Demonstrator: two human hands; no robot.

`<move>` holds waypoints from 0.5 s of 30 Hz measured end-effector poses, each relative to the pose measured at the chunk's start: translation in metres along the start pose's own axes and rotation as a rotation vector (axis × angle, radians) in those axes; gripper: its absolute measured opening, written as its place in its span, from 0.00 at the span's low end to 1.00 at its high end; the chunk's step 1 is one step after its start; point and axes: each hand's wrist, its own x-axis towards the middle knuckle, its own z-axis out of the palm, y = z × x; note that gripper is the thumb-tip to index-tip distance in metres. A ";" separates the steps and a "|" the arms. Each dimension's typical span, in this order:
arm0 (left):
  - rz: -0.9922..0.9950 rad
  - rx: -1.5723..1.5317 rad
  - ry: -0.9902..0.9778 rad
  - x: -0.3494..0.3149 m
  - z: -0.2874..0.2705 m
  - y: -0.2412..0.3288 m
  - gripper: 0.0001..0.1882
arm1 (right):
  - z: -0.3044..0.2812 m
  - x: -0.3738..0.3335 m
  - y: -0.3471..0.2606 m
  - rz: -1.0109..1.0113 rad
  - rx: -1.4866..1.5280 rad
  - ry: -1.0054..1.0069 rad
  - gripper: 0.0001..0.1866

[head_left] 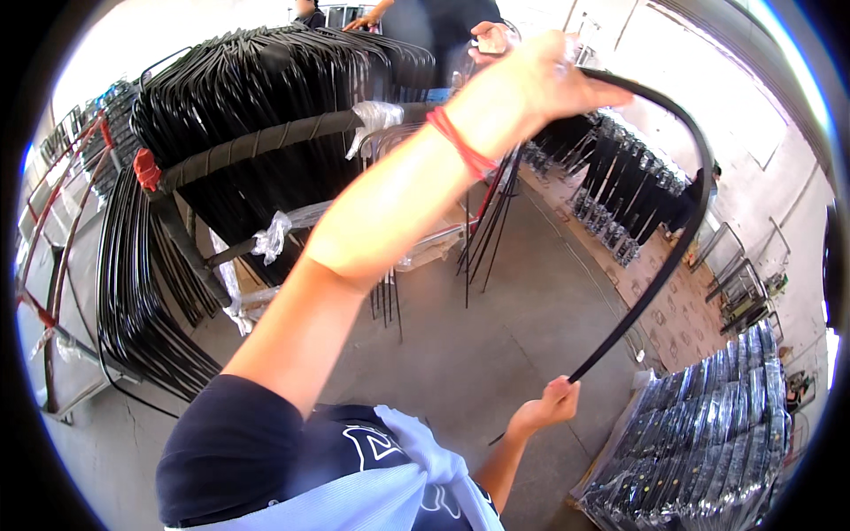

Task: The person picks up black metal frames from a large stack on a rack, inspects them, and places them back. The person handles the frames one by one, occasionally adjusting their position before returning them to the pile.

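My left arm, with red cords around the wrist, reaches up across the view. My left hand (562,84) is closed around the upper end of a long black curved tube (699,199), one finger stretched along it. From there the tube bows out to the right and comes back down. Lower down, my right hand (547,405) grips it in a fist, and a thin dark tip sticks out below that hand. Behind my left hand, a co-worker's hand (492,40) holds something small and pale.
A wrapped rack (266,142) carries many bent black tubes (283,66); more tubes (142,283) hang at the left by a red-brown metal frame (66,221). Plastic-wrapped stacked goods (699,434) stand at lower right. Black parts (620,177) line the far wall. Another person (434,26) stands behind the rack.
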 end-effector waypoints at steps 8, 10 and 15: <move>-0.292 -0.036 0.461 -0.009 -0.086 0.002 0.07 | -0.020 -0.066 0.033 0.065 0.240 -0.403 0.15; -0.390 -0.003 0.608 -0.028 -0.073 -0.001 0.07 | -0.025 -0.081 0.042 0.091 0.272 -0.516 0.14; -0.458 0.164 0.748 -0.053 -0.067 0.002 0.14 | -0.017 -0.112 0.062 0.072 0.329 -0.669 0.10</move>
